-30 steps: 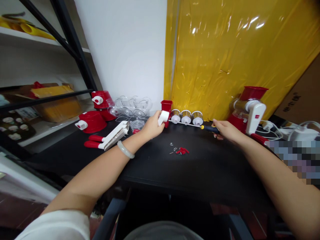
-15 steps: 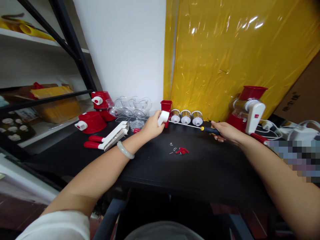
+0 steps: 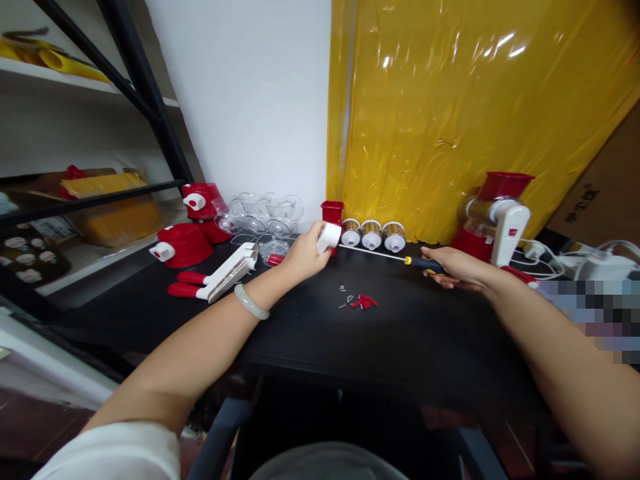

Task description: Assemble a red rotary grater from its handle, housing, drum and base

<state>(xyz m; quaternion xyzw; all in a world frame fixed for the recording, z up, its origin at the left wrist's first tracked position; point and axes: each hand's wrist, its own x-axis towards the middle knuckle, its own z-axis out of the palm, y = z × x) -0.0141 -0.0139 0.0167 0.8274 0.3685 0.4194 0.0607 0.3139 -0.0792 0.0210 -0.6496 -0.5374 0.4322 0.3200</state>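
My left hand (image 3: 306,253) is closed around a white plastic part (image 3: 330,235), held above the black table. In my right hand (image 3: 453,267) is the dark blue and yellow handle of a screwdriver (image 3: 423,265). Its long thin shaft points left, with the tip at or close to the white part; whether they touch I cannot tell. Small red pieces (image 3: 365,302) and several tiny screws (image 3: 343,305) lie on the table below. Behind my left hand stands a red rectangular piece (image 3: 333,211). Three metal grater drums (image 3: 371,235) lie in a row beside it.
White crank arms with red handles (image 3: 220,275) lie left, near red bases (image 3: 181,245) and clear plastic housings (image 3: 260,213). At right stand an assembled red and white rotary grater (image 3: 500,213) and a white power strip (image 3: 597,263) with cables. A black rack (image 3: 145,100) borders the left.
The screwdriver's handle has shifted slightly right and down, and my right hand's fingers have changed position on it. My left hand and the white part have moved very slightly.
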